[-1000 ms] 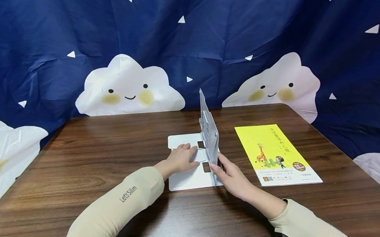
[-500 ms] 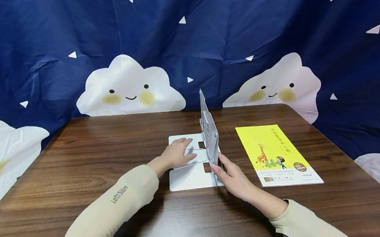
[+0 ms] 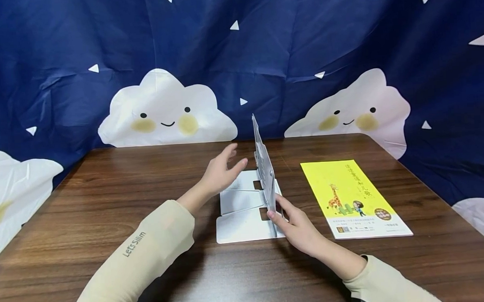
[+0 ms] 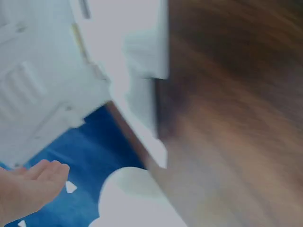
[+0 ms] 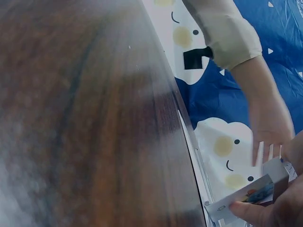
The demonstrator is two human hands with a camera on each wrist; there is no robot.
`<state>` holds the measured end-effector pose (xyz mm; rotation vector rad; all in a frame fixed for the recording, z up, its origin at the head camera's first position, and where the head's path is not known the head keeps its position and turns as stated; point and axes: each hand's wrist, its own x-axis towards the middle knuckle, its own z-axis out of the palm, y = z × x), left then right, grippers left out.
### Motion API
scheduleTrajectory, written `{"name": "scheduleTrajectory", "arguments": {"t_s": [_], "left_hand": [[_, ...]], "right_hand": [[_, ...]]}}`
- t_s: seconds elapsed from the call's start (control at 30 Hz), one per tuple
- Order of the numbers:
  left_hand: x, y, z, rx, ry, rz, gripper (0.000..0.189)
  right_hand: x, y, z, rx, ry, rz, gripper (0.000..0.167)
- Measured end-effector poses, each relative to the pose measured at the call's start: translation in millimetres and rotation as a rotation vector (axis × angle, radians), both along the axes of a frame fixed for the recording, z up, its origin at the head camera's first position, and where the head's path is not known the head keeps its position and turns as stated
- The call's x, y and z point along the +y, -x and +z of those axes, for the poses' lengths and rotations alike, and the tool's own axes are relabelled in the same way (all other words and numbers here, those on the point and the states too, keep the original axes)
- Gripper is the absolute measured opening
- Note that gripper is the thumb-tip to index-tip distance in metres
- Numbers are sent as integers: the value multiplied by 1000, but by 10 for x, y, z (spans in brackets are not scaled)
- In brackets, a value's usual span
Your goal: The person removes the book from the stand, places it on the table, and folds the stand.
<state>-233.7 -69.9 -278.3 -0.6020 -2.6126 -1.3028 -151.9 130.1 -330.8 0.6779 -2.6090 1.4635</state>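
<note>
A white folding book stand (image 3: 237,228) rests on the table, its slotted grey panel (image 3: 266,172) standing upright from the flat base. My right hand (image 3: 297,225) pinches the near lower edge of the panel, thumb on the left face and fingers behind it. In the right wrist view the thumb (image 5: 251,211) lies against the stand. My left hand (image 3: 218,173) is raised above the base's far left part, fingers extended and holding nothing. The left wrist view shows that hand (image 4: 35,187) below the panel's slotted face (image 4: 33,71), and the picture is blurred.
A yellow book (image 3: 336,183) with a giraffe on its cover lies flat to the right of the stand. The brown wooden table (image 3: 146,182) ends at a blue curtain (image 3: 262,55) printed with white clouds.
My left hand has lifted off the stand's base and moved up and away toward the back, uncovering the base's middle strip. The right hand keeps its grip on the panel's edge.
</note>
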Motion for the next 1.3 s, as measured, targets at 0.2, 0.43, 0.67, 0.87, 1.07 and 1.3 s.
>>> {"name": "scheduleTrajectory", "arguments": {"t_s": [0.2, 0.43, 0.67, 0.87, 1.07, 1.3], "left_hand": [[82, -87, 262, -51, -263, -17, 52], [114, -151, 398, -144, -341, -49, 57], [68, -198, 412, -185, -352, -102, 61], [12, -221, 396, -194, -405, -130, 58], [-60, -247, 354, -195, -463, -150, 53], [-194, -279, 264, -227, -470, -142, 50]], "right_hand": [[-29, -7, 15, 7, 23, 7, 44], [-59, -6, 7, 38, 15, 7, 43], [-88, -3, 16, 58, -8, 21, 45], [-115, 6, 30, 68, -32, 28, 45], [-140, 16, 27, 71, -77, 19, 47], [-188, 20, 24, 105, -130, 20, 47]]}}
